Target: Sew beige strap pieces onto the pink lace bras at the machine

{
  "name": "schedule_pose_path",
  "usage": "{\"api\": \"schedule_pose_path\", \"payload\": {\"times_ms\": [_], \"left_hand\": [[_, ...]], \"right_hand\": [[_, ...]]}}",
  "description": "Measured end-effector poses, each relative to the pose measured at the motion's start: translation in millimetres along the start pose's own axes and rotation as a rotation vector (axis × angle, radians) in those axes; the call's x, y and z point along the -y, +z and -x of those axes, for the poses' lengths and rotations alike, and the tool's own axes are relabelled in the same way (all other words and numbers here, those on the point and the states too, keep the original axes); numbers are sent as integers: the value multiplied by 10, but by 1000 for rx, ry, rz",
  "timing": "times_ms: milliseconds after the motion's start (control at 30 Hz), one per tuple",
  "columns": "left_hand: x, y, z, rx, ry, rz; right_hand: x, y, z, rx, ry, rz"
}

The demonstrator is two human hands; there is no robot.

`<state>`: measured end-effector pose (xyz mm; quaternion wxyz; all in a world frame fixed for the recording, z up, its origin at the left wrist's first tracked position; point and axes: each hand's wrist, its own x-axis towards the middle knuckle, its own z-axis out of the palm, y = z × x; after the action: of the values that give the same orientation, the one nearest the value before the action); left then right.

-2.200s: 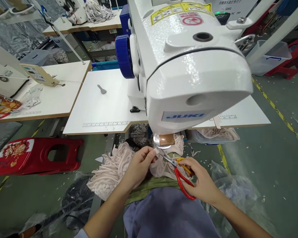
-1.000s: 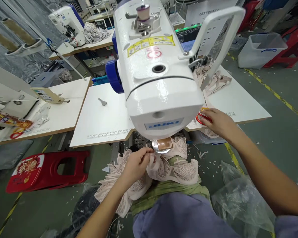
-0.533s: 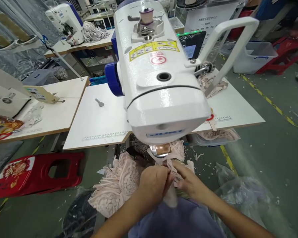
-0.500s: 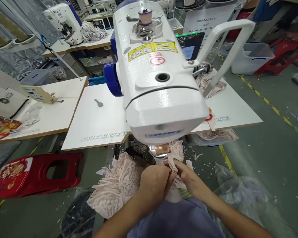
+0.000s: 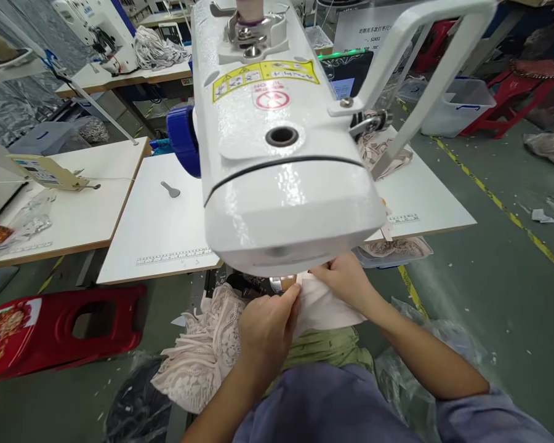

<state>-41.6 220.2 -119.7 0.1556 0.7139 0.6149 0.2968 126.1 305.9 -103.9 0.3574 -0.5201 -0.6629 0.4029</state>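
A white sewing machine [image 5: 290,209] stands right in front of me, its head hiding most of the sewing point. Just below it, a pale pink bra [image 5: 325,307] is stretched out with its smooth fabric facing me. My left hand [image 5: 268,323] pinches the bra's left edge between thumb and finger, close to the metal plate [image 5: 277,284] under the machine head. On the far side of the cloth, my right hand [image 5: 348,284] grips the upper edge, its fingertips partly hidden beneath the machine. A heap of pale pink lace bras [image 5: 198,357] lies beside my left forearm.
White table boards [image 5: 161,215] flank the machine, with a small grey tool [image 5: 170,189] on the left one. A red stool [image 5: 64,326] is at lower left. Clear plastic bags [image 5: 410,381] lie to the right. A plastic bin [image 5: 394,251] holding lace pieces sits under the right board.
My hands have moved apart and up toward the machine, spreading the bra's smooth fabric. Earlier they were close together on a narrow strap. The view has moved closer to the machine.
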Motion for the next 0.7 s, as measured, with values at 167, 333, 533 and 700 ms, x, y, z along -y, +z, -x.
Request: {"api": "schedule_pose_path", "payload": {"times_ms": [167,333,533,700], "left_hand": [[29,-19,-80,-53,155,-194],[37,-78,-149,-50,118,-233],[92,-113,-169,-12,161,-361],[96,-129,-180,21,140,-390]], "right_hand": [[-94,-1,-194,76,-41,37],[-73,21,-334,120,-73,77],[-11,48,-415,107,-86,157],[31,44,-393,87,-97,184]]}}
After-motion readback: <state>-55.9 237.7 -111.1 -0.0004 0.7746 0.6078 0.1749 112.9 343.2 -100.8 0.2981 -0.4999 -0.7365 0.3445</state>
